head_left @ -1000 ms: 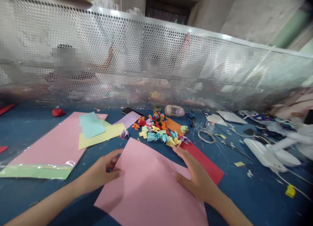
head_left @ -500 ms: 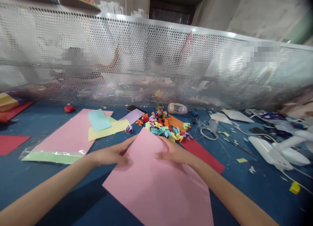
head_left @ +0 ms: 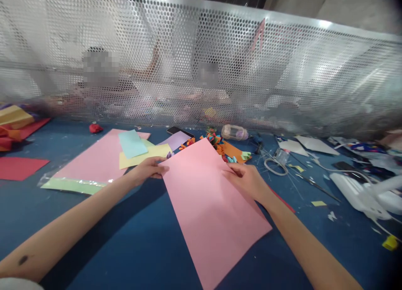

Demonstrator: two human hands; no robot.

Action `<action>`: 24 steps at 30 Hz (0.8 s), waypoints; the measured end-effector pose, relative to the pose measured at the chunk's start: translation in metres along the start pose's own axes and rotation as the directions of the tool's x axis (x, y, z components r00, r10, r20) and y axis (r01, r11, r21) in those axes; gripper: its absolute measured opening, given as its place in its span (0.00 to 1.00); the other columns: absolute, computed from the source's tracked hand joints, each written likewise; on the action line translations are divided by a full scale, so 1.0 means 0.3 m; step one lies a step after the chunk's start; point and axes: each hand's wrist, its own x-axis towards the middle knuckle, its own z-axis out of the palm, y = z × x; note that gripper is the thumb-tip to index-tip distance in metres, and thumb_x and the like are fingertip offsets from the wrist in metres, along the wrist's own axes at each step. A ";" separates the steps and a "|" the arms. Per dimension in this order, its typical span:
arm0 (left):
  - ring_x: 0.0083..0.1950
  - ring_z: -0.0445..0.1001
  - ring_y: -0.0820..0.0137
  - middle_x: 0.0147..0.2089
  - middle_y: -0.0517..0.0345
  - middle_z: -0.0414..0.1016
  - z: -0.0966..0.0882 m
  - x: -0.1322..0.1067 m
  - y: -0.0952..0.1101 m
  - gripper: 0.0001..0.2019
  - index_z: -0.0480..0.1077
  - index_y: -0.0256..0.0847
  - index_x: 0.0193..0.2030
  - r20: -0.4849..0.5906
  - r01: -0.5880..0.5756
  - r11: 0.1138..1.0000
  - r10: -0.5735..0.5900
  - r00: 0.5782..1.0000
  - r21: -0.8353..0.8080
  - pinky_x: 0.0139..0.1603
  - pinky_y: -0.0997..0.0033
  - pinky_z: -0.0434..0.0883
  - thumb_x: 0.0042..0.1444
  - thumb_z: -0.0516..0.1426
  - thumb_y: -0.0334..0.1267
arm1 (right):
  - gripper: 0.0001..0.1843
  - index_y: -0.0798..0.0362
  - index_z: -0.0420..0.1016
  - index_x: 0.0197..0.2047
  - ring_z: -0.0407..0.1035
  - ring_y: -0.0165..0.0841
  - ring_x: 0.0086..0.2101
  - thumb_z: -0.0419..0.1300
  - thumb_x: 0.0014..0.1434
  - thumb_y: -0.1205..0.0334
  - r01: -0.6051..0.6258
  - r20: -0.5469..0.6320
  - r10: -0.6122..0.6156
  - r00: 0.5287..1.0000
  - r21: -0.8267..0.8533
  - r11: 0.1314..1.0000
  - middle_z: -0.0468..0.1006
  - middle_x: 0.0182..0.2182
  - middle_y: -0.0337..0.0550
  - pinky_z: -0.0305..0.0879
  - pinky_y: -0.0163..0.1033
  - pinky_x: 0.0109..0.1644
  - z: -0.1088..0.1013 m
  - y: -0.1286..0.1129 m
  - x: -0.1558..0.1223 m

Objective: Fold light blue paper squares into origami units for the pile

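A large sheet of pink paper point(head_left: 213, 210) slants above the blue table, its near corner running toward the bottom edge. My left hand point(head_left: 149, 171) pinches its upper left edge between thumb and fingers. On the other side, my right hand point(head_left: 248, 181) grips the upper right edge, the fingers partly under the sheet. Behind the paper lies a pile of small folded paper pieces point(head_left: 213, 138) in many colours, partly covered by it. Left of the sheet rest a yellow paper point(head_left: 141, 156), a light blue paper point(head_left: 132, 143) and a plastic-wrapped pack of pink paper point(head_left: 91, 160).
A perforated metal panel point(head_left: 176, 64) stands along the table's back, with people blurred behind it. Near it lie a phone point(head_left: 180, 132) and a clear bottle point(head_left: 234, 132). To the right are a ring of white cord point(head_left: 275, 166), scissors point(head_left: 317, 184) and a white device point(head_left: 358, 193).
The pink sheet has turned, its far corner shifting right and its near end swinging round. My hands have moved farther apart, to opposite edges. The view has tilted down.
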 end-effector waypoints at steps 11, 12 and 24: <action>0.37 0.76 0.71 0.38 0.56 0.76 0.076 0.002 -0.010 0.13 0.68 0.39 0.40 -0.013 0.005 0.931 -0.010 1.000 -0.364 0.39 0.72 0.74 0.55 0.59 0.46 | 0.23 0.49 0.69 0.58 0.71 0.37 0.50 0.48 0.62 0.72 0.602 0.183 -0.593 0.784 -0.456 0.655 0.74 0.54 0.44 0.70 0.41 0.50 0.102 -0.006 -0.157; 0.38 0.76 0.73 0.40 0.57 0.76 0.090 -0.005 -0.014 0.13 0.67 0.40 0.42 -0.020 -0.005 0.932 -0.003 1.000 -0.361 0.39 0.75 0.74 0.53 0.61 0.42 | 0.23 0.47 0.69 0.58 0.70 0.37 0.51 0.49 0.62 0.70 0.586 0.231 -0.541 0.809 -0.399 0.705 0.73 0.54 0.42 0.69 0.42 0.52 0.102 -0.006 -0.161; 0.28 0.71 0.78 0.29 0.62 0.74 0.120 -0.042 0.048 0.19 0.70 0.36 0.39 -0.088 -0.061 0.967 0.041 0.995 -0.247 0.27 0.83 0.68 0.41 0.69 0.35 | 0.39 0.46 0.57 0.64 0.66 0.46 0.53 0.61 0.52 0.44 -0.190 0.287 0.164 0.944 0.067 0.979 0.66 0.59 0.49 0.67 0.51 0.51 0.058 -0.079 -0.064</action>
